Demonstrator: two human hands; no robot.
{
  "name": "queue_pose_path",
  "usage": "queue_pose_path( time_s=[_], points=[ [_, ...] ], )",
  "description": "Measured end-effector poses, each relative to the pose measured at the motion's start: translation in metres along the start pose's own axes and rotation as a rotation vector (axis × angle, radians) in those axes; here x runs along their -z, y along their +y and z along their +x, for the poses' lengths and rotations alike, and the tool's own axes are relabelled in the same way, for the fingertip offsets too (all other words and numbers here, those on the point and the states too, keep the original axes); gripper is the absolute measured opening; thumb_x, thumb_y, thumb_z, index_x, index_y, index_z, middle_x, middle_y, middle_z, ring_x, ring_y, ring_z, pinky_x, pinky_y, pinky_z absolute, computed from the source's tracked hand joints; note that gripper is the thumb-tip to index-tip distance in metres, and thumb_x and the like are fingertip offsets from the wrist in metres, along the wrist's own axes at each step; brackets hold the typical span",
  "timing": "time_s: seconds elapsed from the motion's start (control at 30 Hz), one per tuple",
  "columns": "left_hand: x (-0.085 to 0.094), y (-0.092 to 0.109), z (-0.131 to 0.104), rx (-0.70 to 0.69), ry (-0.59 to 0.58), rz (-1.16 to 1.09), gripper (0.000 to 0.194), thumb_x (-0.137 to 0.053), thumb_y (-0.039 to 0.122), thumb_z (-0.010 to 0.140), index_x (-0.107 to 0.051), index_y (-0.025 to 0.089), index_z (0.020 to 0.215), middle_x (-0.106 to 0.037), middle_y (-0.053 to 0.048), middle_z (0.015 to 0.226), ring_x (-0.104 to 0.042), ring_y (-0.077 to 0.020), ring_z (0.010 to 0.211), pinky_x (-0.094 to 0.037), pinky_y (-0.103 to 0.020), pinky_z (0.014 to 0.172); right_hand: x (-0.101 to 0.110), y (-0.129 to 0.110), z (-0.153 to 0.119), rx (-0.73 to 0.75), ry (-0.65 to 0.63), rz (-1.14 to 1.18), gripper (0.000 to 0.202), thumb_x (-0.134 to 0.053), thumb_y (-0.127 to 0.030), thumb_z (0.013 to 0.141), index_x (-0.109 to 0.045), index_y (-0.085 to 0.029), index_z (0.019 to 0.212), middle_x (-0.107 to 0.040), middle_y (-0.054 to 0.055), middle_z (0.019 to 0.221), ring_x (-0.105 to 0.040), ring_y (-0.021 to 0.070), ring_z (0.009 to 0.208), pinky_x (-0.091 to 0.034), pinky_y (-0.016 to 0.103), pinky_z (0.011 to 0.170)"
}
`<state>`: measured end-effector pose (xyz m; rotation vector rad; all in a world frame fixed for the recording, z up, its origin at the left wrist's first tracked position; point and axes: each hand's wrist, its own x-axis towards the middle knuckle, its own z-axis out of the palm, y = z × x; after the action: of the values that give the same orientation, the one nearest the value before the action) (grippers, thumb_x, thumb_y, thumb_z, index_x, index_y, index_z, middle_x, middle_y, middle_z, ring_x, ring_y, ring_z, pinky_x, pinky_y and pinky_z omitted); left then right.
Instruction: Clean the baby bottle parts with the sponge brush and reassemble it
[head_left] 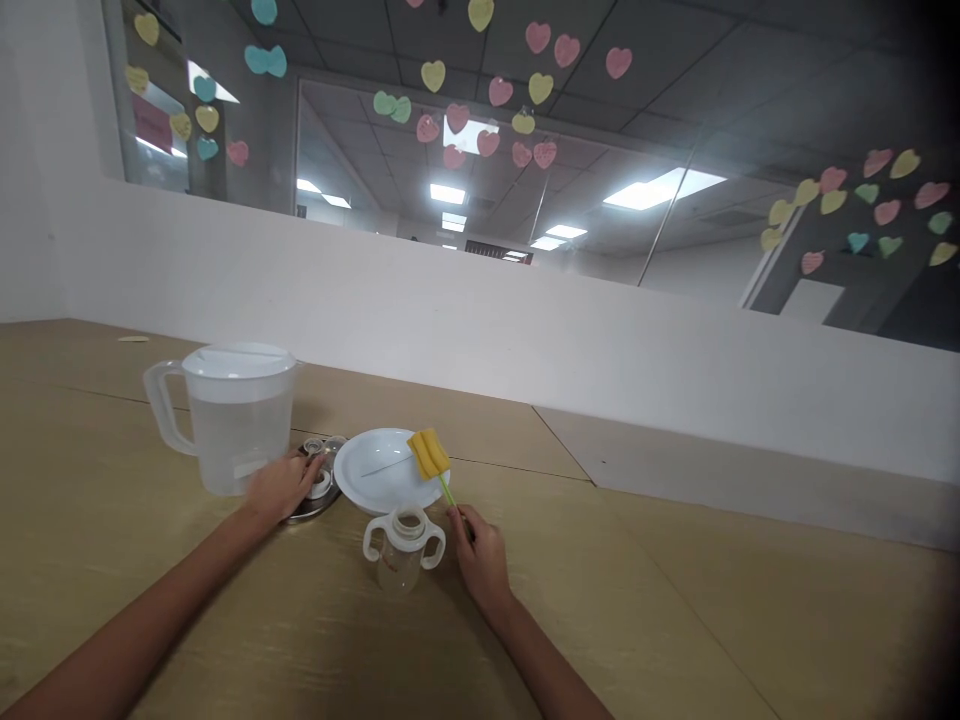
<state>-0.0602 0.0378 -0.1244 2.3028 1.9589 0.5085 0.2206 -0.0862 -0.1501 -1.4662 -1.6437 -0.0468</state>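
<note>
My right hand (481, 562) is closed around the thin green handle of a bottle brush with a yellow sponge head (429, 455). The sponge is held up over the right rim of a white plate (364, 490). Just left of that hand, a clear baby bottle (399, 568) stands upright without a cap, its white collar carrying two side handles. My left hand (281, 487), slightly blurred, reaches with fingers stretched out over a round metal tray (304, 517). White ring-like and clear bottle parts (321, 485) lie on the tray by its fingertips.
A lidded, translucent pitcher (244, 440) with liquid in it stands behind my left hand. A small flat pale piece (133, 339) lies at the far left. Beyond the wooden tabletop (637, 620) runs a white wall (450, 320) below glass with heart-shaped notes.
</note>
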Motion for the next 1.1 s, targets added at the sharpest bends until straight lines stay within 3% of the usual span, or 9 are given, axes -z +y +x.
queue_pose_path(
  time_s=[0.27,0.5,0.63,0.83,0.97,1.1],
  points=[
    [0.006,0.001,-0.011,-0.027,0.107,0.074,0.047,-0.023,0.042,0.092,-0.063,0.018,0.098,-0.063,-0.01,0.107,-0.063,-0.0258,0.088,-0.046,-0.034,0.071,0.0,0.001,0.0,-0.072,-0.009,0.031,0.052,-0.028,-0.052,0.092,-0.063,-0.016,0.079,-0.055,0.001,0.057,-0.045,0.013,0.049,-0.03,0.021,0.049],
    [0.006,0.001,-0.013,-0.04,0.122,0.094,0.042,-0.028,0.038,0.091,-0.064,0.017,0.098,-0.064,-0.009,0.106,-0.064,-0.0256,0.086,-0.045,-0.032,0.068,0.0,0.001,0.0,-0.088,-0.025,0.036,0.049,-0.03,-0.051,0.091,-0.062,-0.016,0.079,-0.055,0.0,0.057,-0.047,0.0141,0.05,-0.031,0.022,0.051],
    [0.006,-0.001,-0.013,-0.052,0.138,0.07,0.039,-0.03,0.035,0.09,-0.065,0.018,0.098,-0.064,-0.009,0.107,-0.064,-0.0238,0.084,-0.045,-0.03,0.066,0.002,0.001,0.002,-0.131,0.031,0.071,0.043,-0.032,-0.047,0.09,-0.06,-0.015,0.084,-0.057,0.001,0.062,-0.05,0.0156,0.055,-0.034,0.023,0.054],
    [0.007,-0.003,-0.015,-0.104,0.264,0.016,0.039,-0.031,0.038,0.089,-0.065,0.022,0.1,-0.063,-0.005,0.11,-0.063,-0.0216,0.083,-0.044,-0.029,0.062,0.003,0.004,0.003,-0.161,0.132,0.125,0.036,-0.038,-0.038,0.084,-0.057,-0.012,0.101,-0.061,0.004,0.073,-0.053,0.0174,0.062,-0.039,0.025,0.058],
    [0.007,-0.004,-0.016,-0.119,0.336,0.017,0.036,-0.032,0.039,0.089,-0.063,0.023,0.1,-0.063,-0.002,0.11,-0.063,-0.02,0.083,-0.042,-0.027,0.061,0.002,0.003,0.002,-0.15,0.135,0.144,0.035,-0.037,-0.038,0.086,-0.056,-0.013,0.1,-0.058,0.002,0.068,-0.051,0.0161,0.059,-0.038,0.024,0.056],
    [0.005,-0.007,-0.013,-0.116,0.332,0.02,0.036,-0.032,0.039,0.089,-0.063,0.023,0.098,-0.064,-0.001,0.107,-0.062,-0.0205,0.085,-0.042,-0.027,0.062,0.003,0.0,0.001,-0.123,0.117,0.139,0.034,-0.036,-0.038,0.086,-0.055,-0.013,0.1,-0.056,0.0,0.066,-0.05,0.0156,0.058,-0.037,0.024,0.055]
  ],
)
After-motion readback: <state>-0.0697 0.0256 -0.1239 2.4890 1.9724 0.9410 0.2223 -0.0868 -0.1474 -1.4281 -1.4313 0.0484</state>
